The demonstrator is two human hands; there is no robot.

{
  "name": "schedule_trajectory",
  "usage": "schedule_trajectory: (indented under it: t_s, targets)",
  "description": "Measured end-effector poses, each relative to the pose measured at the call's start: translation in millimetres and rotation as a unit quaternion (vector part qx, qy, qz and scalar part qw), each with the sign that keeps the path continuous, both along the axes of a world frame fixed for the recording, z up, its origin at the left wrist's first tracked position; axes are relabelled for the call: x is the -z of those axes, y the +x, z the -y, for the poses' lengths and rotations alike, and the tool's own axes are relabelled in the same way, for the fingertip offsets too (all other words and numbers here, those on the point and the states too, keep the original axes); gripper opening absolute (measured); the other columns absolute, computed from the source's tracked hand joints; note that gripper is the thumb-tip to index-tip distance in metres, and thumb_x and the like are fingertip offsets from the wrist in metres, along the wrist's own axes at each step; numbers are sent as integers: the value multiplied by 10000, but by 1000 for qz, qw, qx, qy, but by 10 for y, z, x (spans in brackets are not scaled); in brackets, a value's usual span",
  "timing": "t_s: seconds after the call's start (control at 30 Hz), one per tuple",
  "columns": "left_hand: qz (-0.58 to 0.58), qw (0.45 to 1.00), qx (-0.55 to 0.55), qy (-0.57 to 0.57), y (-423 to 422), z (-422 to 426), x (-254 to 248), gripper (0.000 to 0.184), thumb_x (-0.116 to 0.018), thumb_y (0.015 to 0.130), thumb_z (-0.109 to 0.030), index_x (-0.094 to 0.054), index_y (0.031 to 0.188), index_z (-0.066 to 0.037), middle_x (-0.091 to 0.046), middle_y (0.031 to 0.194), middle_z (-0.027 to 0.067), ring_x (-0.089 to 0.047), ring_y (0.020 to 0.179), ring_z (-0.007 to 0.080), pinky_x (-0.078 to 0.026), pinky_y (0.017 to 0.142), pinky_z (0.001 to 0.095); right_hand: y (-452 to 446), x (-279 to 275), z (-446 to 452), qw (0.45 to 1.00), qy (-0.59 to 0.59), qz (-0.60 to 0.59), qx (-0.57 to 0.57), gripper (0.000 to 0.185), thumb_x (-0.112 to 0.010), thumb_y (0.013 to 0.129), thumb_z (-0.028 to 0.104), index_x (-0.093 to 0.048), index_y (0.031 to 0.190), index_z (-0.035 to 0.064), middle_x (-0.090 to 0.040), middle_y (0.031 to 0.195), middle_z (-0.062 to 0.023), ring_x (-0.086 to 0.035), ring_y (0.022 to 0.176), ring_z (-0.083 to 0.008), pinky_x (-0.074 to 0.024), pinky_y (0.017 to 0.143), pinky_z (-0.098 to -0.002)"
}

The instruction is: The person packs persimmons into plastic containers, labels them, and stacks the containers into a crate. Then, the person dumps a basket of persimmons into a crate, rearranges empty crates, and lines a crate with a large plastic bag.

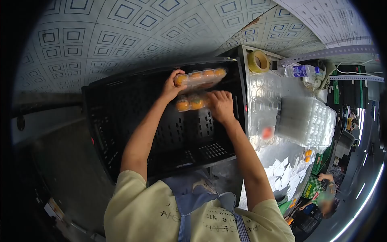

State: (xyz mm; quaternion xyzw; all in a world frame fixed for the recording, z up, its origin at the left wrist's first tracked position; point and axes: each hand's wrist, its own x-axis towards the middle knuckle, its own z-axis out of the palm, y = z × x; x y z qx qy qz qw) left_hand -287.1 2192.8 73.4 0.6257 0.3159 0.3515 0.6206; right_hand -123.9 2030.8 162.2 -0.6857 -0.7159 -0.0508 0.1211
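My left hand (173,85) is closed round the left end of a clear plastic pack of oranges (207,76), held inside a black crate (159,139). That pack shows a row of several oranges along its top edge. Just below it, a second clear pack of oranges (189,104) shows at least two fruits. The curled fingers of my right hand (221,105) are on the right end of this second pack. They cover part of it, and the area is slightly blurred.
Right of the crate, a metal table (262,155) bears stacked clear plastic trays (308,121), a roll of tape (258,61), a water bottle (302,71), white paper slips (282,173) and loose oranges (308,155). Another person (318,191) is at the lower right. A tiled wall rises behind.
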Motion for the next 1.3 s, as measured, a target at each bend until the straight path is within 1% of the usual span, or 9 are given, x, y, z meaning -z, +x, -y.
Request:
schedule_trajectory:
  t_s: [0.13, 0.23, 0.27, 0.4, 0.53, 0.73, 0.83, 1.2, 1.3]
  targets:
    - [-21, 996, 84, -4, -82, -74, -62, 575, -640, 741, -19, -413, 1259, -128, -453, 1250, 83, -400, 1204, 220, -291, 1035, 334, 199, 148, -287, 999, -6, -34, 12, 430, -700, 645, 112, -585, 1059, 124, -607, 971, -37, -557, 945, -232, -383, 895, -385]
    - [-102, 994, 26, -31, -83, -116, -75, 587, -602, 772, -59, -369, 1308, -116, -422, 1282, 117, -378, 1232, 251, -262, 1057, 337, 257, 161, -390, 999, -19, -38, 17, 459, -722, 636, 129, -575, 1071, 127, -607, 992, -30, -556, 960, -232, -382, 905, -383]
    - [-131, 990, 41, -39, -86, -147, -103, 628, -532, 799, -116, -281, 1370, -44, -395, 1322, 186, -361, 1266, 311, -306, 1039, 360, 328, 242, -430, 1000, -17, -14, 17, 483, -729, 628, 123, -569, 1084, 135, -603, 1007, -30, -549, 979, -233, -382, 905, -378]
    - [4, 990, -54, -127, -20, 122, -60, 749, -556, 847, -293, -175, 1408, 24, -245, 1439, 211, -274, 1327, 304, -268, 1064, 365, 361, 191, -493, 999, 18, -21, 20, 494, -736, 616, 135, -576, 1084, 139, -595, 1021, -33, -538, 996, -235, -378, 908, -381]
    - [-22, 989, -71, -128, 2, 317, -128, 932, -653, 791, -436, -125, 1424, -2, -240, 1426, 227, -260, 1325, 333, -252, 1075, 388, 293, 68, -539, 997, 68, -3, 28, 381, -690, 651, 160, -601, 1021, 145, -587, 986, -18, -523, 996, -233, -365, 901, -399]
    - [-56, 990, -91, -93, 208, 356, -75, 991, -725, 747, -353, -83, 1429, -29, -196, 1418, 229, -254, 1318, 326, -259, 1072, 400, 324, 19, -388, 989, 97, 25, 113, 502, -630, 685, 137, -489, 1166, 107, -515, 1150, -82, -452, 1119, -280, -331, 932, -438]
    - [-48, 988, -122, -84, 282, 434, -55, 967, -728, 746, -339, -106, 1429, -52, -229, 1388, 219, -292, 1288, 328, -278, 1061, 401, 333, 42, -237, 984, 96, 8, 153, 682, -748, 624, 170, -443, 1229, 94, -469, 1221, -84, -400, 1188, -288, -298, 968, -441]
    - [-59, 974, -212, -47, 448, 653, -29, 886, -768, 713, -334, -274, 1356, 24, -395, 1286, 209, -345, 1247, 311, -304, 1034, 402, 243, -196, 594, 973, 129, -137, 136, 506, -629, 665, -3, -491, 1149, 41, -506, 1131, -136, -456, 1083, -337, -366, 896, -420]
    - [-125, 948, -293, -6, 397, 896, -545, 792, -746, 742, -332, -327, 1328, -2, -401, 1270, 185, -359, 1216, 299, -288, 1031, 410, 229, -242, 834, 962, 137, -186, 148, 455, -619, 659, -46, -526, 1096, 42, -531, 1083, -129, -484, 1040, -328, -392, 896, -406]
